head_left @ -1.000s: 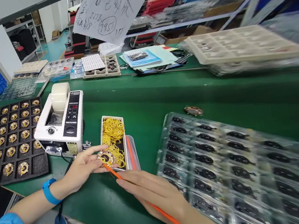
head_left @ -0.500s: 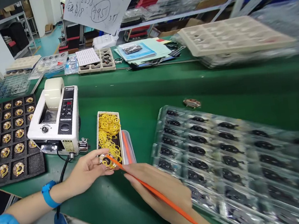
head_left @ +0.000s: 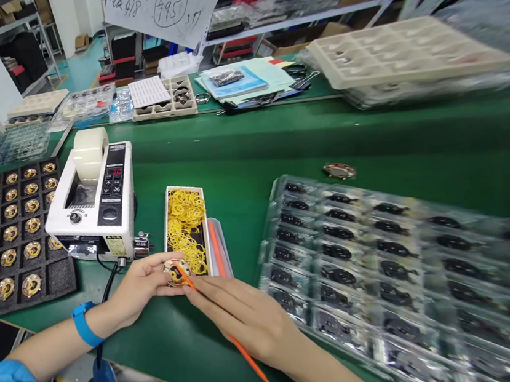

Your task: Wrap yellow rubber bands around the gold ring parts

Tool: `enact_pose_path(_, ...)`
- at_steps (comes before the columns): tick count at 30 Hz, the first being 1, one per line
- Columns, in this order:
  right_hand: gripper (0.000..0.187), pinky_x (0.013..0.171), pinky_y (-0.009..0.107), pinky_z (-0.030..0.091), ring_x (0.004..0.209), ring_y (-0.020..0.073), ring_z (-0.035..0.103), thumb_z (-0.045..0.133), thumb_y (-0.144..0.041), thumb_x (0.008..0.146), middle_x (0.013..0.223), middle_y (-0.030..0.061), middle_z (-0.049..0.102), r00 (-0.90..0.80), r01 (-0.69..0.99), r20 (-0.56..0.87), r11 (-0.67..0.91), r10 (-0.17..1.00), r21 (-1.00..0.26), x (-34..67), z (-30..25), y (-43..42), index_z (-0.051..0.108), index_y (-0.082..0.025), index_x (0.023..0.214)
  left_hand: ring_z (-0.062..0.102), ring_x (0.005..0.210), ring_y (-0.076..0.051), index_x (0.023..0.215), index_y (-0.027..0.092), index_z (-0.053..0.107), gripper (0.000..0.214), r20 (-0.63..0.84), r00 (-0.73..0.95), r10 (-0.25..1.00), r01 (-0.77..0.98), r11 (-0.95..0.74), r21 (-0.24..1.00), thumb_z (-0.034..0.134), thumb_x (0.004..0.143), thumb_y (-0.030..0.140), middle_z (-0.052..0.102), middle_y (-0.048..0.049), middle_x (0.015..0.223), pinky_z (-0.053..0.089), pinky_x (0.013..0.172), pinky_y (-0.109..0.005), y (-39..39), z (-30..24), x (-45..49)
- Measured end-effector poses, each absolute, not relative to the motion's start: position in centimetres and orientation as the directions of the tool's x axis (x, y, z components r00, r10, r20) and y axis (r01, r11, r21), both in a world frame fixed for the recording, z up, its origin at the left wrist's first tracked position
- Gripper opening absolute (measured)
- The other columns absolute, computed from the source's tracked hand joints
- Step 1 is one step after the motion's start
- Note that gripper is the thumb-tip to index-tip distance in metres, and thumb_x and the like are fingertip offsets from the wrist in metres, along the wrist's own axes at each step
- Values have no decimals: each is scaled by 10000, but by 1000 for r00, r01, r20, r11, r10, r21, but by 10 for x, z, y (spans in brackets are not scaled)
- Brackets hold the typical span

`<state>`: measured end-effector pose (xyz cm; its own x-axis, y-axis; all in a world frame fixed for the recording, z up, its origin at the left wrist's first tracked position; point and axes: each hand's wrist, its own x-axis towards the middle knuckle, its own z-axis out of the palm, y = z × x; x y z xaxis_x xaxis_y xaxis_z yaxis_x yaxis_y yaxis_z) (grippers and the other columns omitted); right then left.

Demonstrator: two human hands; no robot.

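Observation:
My left hand [head_left: 139, 288] pinches a small round gold and black part [head_left: 174, 271] just above the green table, beside a narrow white box of yellow rings [head_left: 187, 230]. My right hand [head_left: 247, 317] grips a thin orange stick [head_left: 234, 341]. The stick's tip touches the round part's face. A blue band sits on my left wrist [head_left: 83, 324].
A white tape dispenser [head_left: 93, 201] stands left of the box. A black foam tray of gold parts [head_left: 7, 237] lies at far left. Clear blister trays with black parts [head_left: 384, 256] fill the right. A loose round part [head_left: 339, 171] lies beyond them. Beige trays and papers line the back.
The orange stick has swung steeper, its rear end now nearer my wrist. My right hand has closed in on the round part. The view shifted slightly.

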<state>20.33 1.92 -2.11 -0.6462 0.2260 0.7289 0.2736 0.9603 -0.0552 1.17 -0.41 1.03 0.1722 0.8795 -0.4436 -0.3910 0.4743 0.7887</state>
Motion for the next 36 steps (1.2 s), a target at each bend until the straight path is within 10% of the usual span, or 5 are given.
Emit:
enact_pose_path(9, 259, 629, 277, 535, 748, 161, 649, 524, -9, 875, 850, 50, 664, -253, 301, 730, 769, 635, -565, 212, 1, 22, 639, -207, 997, 739, 781, -179, 970, 149, 694, 410, -444, 219, 869, -353, 495, 794, 817, 579, 132, 755, -39, 787, 537, 680, -234, -5, 12, 15)
enact_pose_path(28, 272, 626, 327, 514, 761, 199, 646, 447, -86, 924, 881, 85, 655, -328, 265, 706, 779, 627, -569, 213, -8, 15, 624, -196, 1100, 669, 530, -141, 773, 139, 600, 256, -351, 136, 926, -227, 374, 899, 783, 651, 270, 669, -19, 645, 452, 413, -185, -7, 14, 15)
enact_pose_path(36, 213, 475, 220, 446, 536, 118, 571, 395, -114, 972, 672, 21, 592, -427, 459, 681, 791, 595, -403, 197, -7, 8, 576, -181, 881, 690, 730, -165, 939, 157, 586, 287, -317, 94, 944, -193, 329, 924, 706, 681, 185, 672, -35, 832, 528, 637, -263, -9, 13, 23)
